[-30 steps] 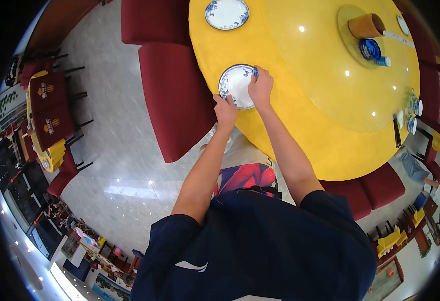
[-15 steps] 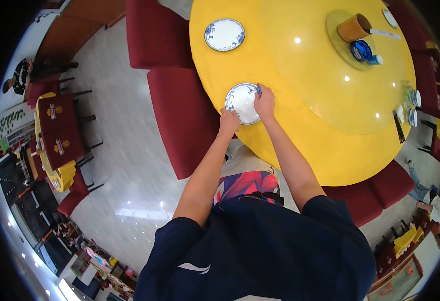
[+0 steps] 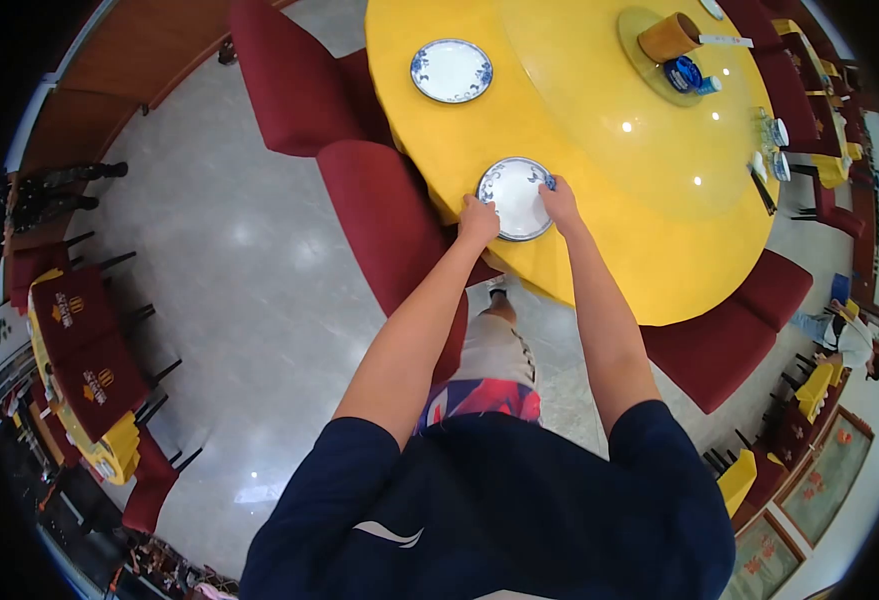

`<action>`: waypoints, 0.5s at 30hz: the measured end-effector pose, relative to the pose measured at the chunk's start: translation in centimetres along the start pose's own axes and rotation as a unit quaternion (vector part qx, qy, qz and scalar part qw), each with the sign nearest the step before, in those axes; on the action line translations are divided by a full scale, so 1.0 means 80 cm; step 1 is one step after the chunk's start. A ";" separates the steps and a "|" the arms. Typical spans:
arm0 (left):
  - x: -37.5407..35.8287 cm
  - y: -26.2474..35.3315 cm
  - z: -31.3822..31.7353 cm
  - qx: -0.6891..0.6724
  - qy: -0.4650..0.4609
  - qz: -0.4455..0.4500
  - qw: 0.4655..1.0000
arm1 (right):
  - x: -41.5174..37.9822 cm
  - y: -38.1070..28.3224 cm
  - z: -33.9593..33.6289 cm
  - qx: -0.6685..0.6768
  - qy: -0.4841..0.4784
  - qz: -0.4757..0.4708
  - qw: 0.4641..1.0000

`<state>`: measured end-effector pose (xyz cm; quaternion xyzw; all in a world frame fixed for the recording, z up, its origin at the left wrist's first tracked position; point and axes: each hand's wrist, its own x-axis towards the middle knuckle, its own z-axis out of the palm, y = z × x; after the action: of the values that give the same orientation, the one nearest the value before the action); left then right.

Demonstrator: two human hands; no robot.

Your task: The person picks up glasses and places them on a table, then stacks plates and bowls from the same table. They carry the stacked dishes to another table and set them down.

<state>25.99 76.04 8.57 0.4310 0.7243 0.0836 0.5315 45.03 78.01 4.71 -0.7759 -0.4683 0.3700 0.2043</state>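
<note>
A round white plate (image 3: 515, 205) with a blue floral rim lies at the near edge of the yellow-covered round table (image 3: 649, 265). My left hand (image 3: 478, 220) grips its left rim, the fingers curled at the edge. On the opposite side my right hand (image 3: 559, 203) holds the right rim, covering part of the blue pattern. Farther along the table edge sits a second plate (image 3: 451, 71) of the same design, which neither hand touches.
A glass turntable carries a brown cylindrical holder (image 3: 667, 38) and a blue ashtray (image 3: 682, 74). Glasses and dark chopsticks (image 3: 762, 192) lie at the table's right. Dark red chairs (image 3: 379, 220) stand close against the table. Another person (image 3: 844, 335) is at far right.
My view has turned and shifted, so the table and chairs appear displaced. Both hands stay on the plate's rim. The plate now appears a little farther right in view.
</note>
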 end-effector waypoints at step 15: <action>0.049 0.003 -0.047 0.048 -0.166 0.044 0.984 | -0.070 -0.008 0.067 0.150 0.184 0.215 0.947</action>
<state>22.70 80.29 7.55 0.4955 0.6098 -0.0009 0.6185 39.00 73.24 3.83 -0.8730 -0.1835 0.3223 0.3166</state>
